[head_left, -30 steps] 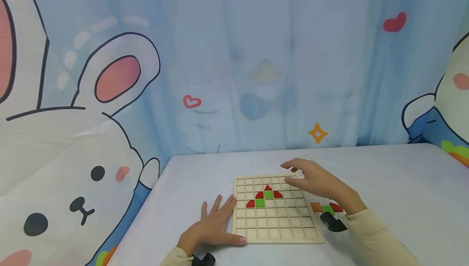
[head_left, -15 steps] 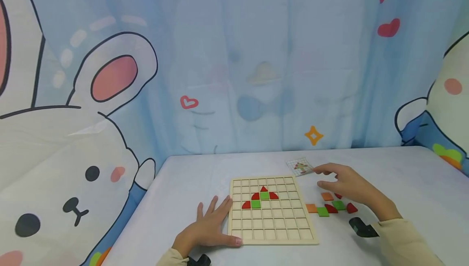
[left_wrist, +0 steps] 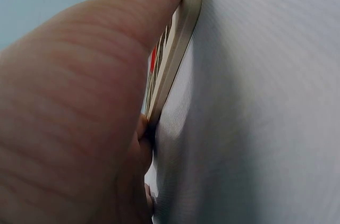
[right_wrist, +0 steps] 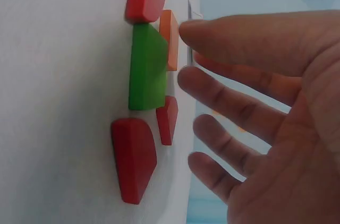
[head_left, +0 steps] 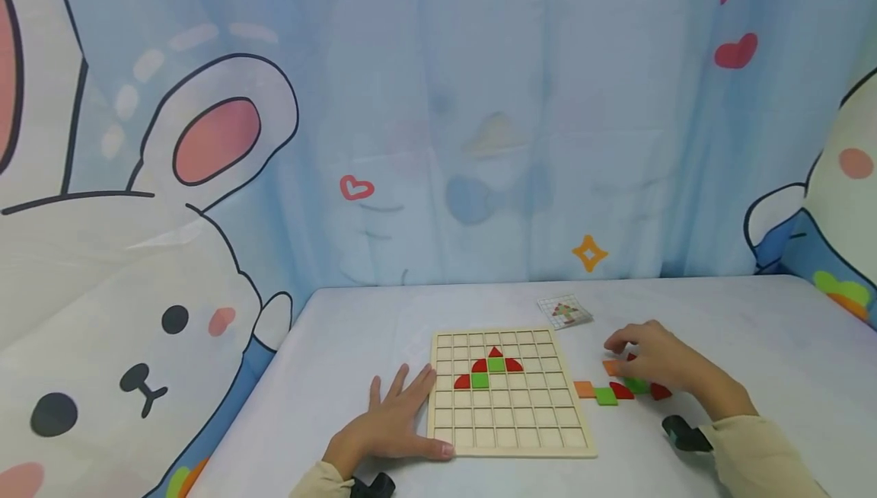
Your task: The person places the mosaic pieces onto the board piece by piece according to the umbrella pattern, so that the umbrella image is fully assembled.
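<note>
A wooden grid board (head_left: 516, 417) lies flat, with several red and green pieces set in its squares, among them a red triangle (head_left: 495, 352) and a green square (head_left: 479, 381). My left hand (head_left: 390, 426) is spread at the board's left edge, its thumb by the near left corner. Over the loose pieces to the right, my right hand (head_left: 671, 365) has its fingers slightly bent and nothing between them. Its thumb comes close to an orange square (right_wrist: 169, 41); a green square (right_wrist: 147, 67) and a red rounded piece (right_wrist: 134, 160) lie beside that.
A small card (head_left: 565, 311) with a printed grid pattern lies behind the board. Just right of the board are an orange square (head_left: 585, 389), a green square (head_left: 606, 396) and a red piece (head_left: 621, 391). A printed curtain (head_left: 479, 117) hangs behind the white table (head_left: 384, 315).
My right hand has moved from above the board's far right corner, past the card, to the loose pieces on the right, and lowered. My left hand stays at the board's edge.
</note>
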